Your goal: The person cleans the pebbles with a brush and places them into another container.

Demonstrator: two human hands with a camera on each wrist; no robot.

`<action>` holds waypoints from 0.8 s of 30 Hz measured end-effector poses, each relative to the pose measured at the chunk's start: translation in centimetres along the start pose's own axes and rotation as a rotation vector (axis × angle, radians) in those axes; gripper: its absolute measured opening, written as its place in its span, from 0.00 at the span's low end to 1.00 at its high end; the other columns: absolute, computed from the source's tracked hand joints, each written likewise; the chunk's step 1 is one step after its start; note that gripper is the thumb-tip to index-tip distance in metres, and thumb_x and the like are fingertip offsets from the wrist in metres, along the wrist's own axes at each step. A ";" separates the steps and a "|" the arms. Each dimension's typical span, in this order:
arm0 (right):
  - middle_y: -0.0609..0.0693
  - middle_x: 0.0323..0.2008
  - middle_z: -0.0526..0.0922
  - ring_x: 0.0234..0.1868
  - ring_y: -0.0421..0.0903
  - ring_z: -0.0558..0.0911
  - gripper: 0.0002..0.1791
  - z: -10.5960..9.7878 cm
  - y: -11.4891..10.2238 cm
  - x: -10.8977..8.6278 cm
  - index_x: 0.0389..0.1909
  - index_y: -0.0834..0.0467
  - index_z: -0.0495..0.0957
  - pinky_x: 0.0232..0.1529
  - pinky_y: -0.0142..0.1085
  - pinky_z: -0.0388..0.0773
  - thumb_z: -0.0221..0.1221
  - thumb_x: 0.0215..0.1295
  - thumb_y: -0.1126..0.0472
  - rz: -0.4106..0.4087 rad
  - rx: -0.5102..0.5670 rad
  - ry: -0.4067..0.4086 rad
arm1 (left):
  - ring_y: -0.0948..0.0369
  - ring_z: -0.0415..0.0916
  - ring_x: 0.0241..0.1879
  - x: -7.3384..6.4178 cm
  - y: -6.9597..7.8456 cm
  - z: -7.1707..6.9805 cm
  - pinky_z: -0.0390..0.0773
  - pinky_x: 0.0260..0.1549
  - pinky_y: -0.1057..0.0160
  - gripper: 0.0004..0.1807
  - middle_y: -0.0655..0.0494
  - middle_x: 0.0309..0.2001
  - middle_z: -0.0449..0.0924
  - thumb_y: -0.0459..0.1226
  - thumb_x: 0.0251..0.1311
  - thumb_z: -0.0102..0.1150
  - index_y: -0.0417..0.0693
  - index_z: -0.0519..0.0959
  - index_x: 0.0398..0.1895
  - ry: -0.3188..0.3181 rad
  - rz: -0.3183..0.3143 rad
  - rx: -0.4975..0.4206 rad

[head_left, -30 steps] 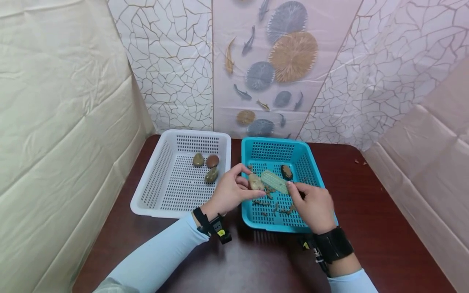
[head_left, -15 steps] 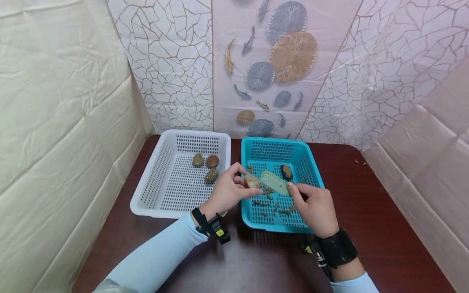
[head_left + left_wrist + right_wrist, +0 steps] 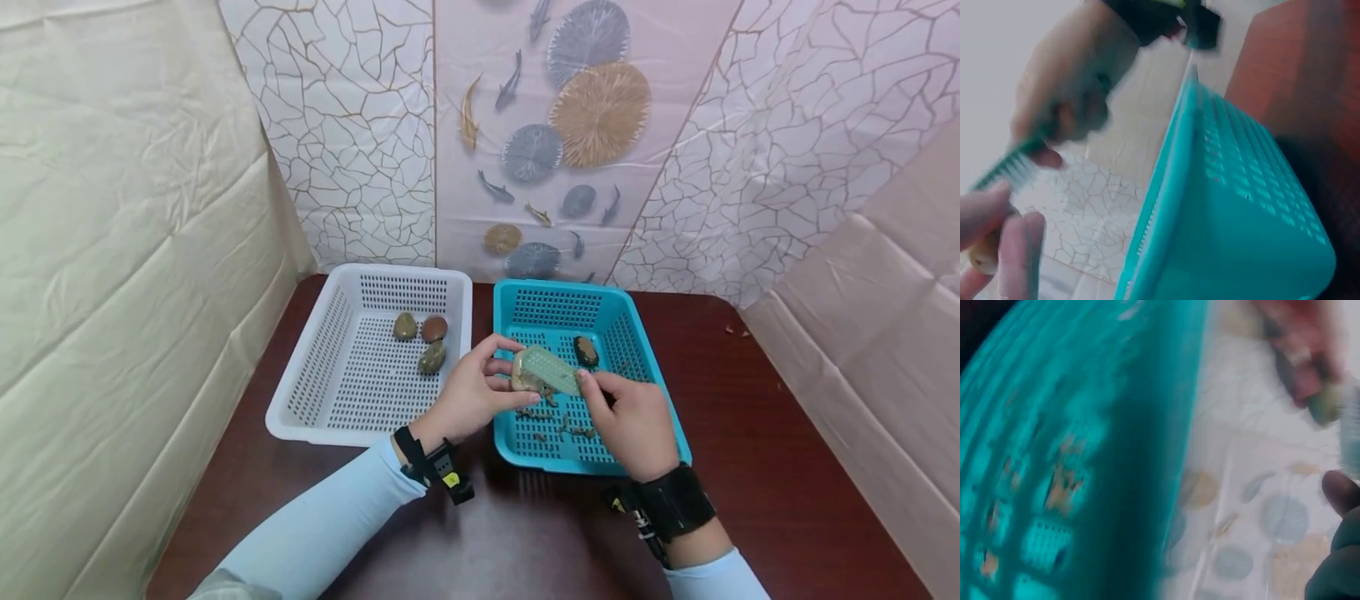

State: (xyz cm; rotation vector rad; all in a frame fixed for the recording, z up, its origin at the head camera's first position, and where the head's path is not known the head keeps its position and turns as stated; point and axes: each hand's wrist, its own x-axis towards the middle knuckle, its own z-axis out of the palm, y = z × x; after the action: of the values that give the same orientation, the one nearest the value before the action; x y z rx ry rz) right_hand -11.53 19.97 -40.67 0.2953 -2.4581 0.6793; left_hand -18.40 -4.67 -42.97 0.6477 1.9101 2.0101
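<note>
Over the turquoise basket (image 3: 504, 446), my left hand (image 3: 476, 387) holds a pale yellowish stone (image 3: 519, 379) between fingers and thumb. My right hand (image 3: 637, 421) pinches one end of a translucent green scrub brush (image 3: 553, 372), whose far end overlaps the stone in the head view. Pale bristles show under the brush (image 3: 1004, 167) in the left wrist view. Inside the turquoise basket lie a dark stone (image 3: 587, 351) with a tan patch and several brown crumbs (image 3: 577, 431). Much of the right wrist view is blurred.
To the left stands a white basket (image 3: 288, 429) with an olive stone (image 3: 405, 326), a reddish stone (image 3: 434, 328) and a greenish stone (image 3: 432, 358). Both baskets sit on a dark red table (image 3: 772, 433), with a few brown bits (image 3: 737, 332) near its right back edge.
The right hand has moved a little left, bringing the brush from beside the pale stone to over it. The left hand has shifted only slightly, keeping its grip on the stone.
</note>
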 end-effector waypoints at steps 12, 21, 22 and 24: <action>0.39 0.14 0.53 0.14 0.37 0.54 0.30 0.6 0.1 0.0 0.15 0.46 0.66 0.16 0.37 0.50 0.63 0.83 0.56 0.035 -0.055 0.029 | 0.51 0.89 0.48 -0.3 0.3 -0.8 0.91 0.46 0.48 0.32 0.43 0.53 0.85 0.26 0.69 0.72 0.44 0.71 0.74 -0.099 -0.061 -0.086; 0.43 0.13 0.57 0.14 0.44 0.58 0.30 -1.3 0.8 -0.4 0.15 0.49 0.70 0.16 0.40 0.52 0.60 0.85 0.54 0.143 -0.004 0.076 | 0.48 0.87 0.48 2.5 2.6 -8.3 0.90 0.48 0.43 0.33 0.38 0.57 0.81 0.29 0.67 0.75 0.42 0.74 0.74 0.089 -0.101 0.250; 0.43 0.12 0.57 0.14 0.44 0.59 0.30 -1.4 0.9 -0.5 0.15 0.49 0.71 0.16 0.40 0.52 0.61 0.85 0.55 0.145 -0.004 0.080 | 0.48 0.87 0.48 2.8 2.6 -9.6 0.90 0.49 0.44 0.33 0.38 0.58 0.80 0.31 0.68 0.75 0.42 0.74 0.75 0.108 -0.139 0.324; 0.43 0.12 0.57 0.14 0.44 0.59 0.29 -1.7 1.2 -0.6 0.15 0.49 0.72 0.15 0.39 0.52 0.61 0.85 0.56 0.150 -0.003 0.093 | 0.46 0.87 0.50 3.4 2.3 -12.2 0.90 0.51 0.46 0.34 0.36 0.59 0.79 0.32 0.69 0.74 0.40 0.73 0.76 0.117 -0.231 0.456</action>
State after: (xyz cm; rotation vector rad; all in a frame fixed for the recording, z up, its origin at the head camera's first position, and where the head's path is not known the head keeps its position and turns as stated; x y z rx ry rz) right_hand -10.63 21.90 -40.26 0.0765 -2.4090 0.7345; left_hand -27.23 -13.62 -40.46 0.3887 2.4155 1.5129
